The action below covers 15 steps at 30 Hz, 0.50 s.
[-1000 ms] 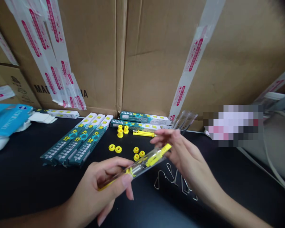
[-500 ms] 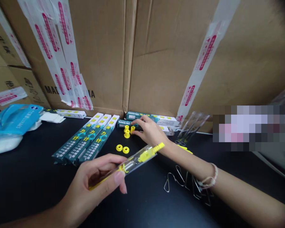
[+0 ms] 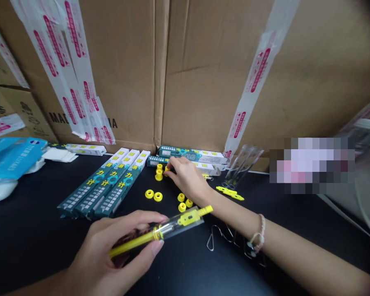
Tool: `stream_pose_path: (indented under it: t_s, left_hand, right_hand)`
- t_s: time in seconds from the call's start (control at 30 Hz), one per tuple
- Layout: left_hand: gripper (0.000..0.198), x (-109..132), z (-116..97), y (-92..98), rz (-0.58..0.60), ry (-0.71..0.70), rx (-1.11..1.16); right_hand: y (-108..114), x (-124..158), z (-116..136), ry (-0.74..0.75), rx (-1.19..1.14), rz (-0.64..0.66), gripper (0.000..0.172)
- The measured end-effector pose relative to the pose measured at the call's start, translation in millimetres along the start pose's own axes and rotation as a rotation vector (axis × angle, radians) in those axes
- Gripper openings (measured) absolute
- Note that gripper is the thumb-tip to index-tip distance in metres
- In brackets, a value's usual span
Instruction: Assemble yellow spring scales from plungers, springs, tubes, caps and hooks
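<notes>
My left hand (image 3: 123, 242) is closed round a clear tube spring scale (image 3: 175, 226) with yellow parts and a metal spring inside. A yellow tab pokes out of the tube's upper right end. Farther back, my right hand (image 3: 186, 176) pinches a small yellow cap (image 3: 166, 169), partly hidden by its fingertips. Beside that cap stand yellow caps (image 3: 158, 174). Two yellow rings (image 3: 153, 195) lie nearer, and more yellow caps (image 3: 181, 206) sit under the right wrist. Bent wire hooks (image 3: 222, 236) lie below the right forearm, partly covered by it.
Three green and white boxes (image 3: 107, 181) lie side by side at left. More such boxes (image 3: 194, 154) rest against the cardboard wall (image 3: 126, 74). Clear tubes (image 3: 242, 164) and flat yellow strips (image 3: 230, 192) are at right. A blue package (image 3: 15, 158) lies far left.
The left thumb and fingers have loosened slightly round the spring scale, showing more of its yellow rod. The right forearm has shifted, uncovering several yellow caps and the yellow strips. The view has shifted slightly.
</notes>
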<state>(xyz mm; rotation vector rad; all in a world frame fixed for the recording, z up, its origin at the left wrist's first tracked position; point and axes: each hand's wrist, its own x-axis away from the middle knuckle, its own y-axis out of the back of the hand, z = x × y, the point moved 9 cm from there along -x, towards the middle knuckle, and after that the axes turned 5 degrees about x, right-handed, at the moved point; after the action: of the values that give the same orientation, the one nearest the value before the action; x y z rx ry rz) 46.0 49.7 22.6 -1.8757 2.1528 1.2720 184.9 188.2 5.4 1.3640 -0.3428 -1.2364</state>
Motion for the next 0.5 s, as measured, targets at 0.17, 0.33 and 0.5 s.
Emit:
stream_pose_path:
  t_s: [0.17, 0.33, 0.5]
  left_hand:
    - [0.021, 0, 9, 1.7, -0.052, 0.130, 0.023]
    - [0.017, -2, 16, -3.2, -0.018, 0.222, 0.045]
    - [0.016, -1, 18, -8.1, 0.014, 0.248, 0.040]
  right_hand:
    - [18, 2, -11, -0.090, -0.231, -0.096, 0.018]
    - [57, 42, -16, -0.186, -0.528, -0.135, 0.020]
    - [71, 104, -18, -0.261, -0.641, -0.100, 0.015]
